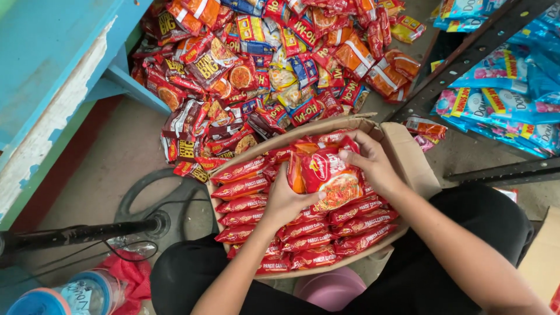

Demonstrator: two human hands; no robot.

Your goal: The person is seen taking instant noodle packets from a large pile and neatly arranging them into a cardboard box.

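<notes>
Both hands clamped on one red noodle packet (326,178), left hand (286,201) gripping its lower edge, right hand (370,163) its top, right over the cardboard box (408,157); box nearly full below the grip, big loose packet pile (262,64) beyond on the floor unpacked

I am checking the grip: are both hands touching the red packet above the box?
Touching. The head view shows the left hand and right hand gripping the packet at opposite edges.
</notes>
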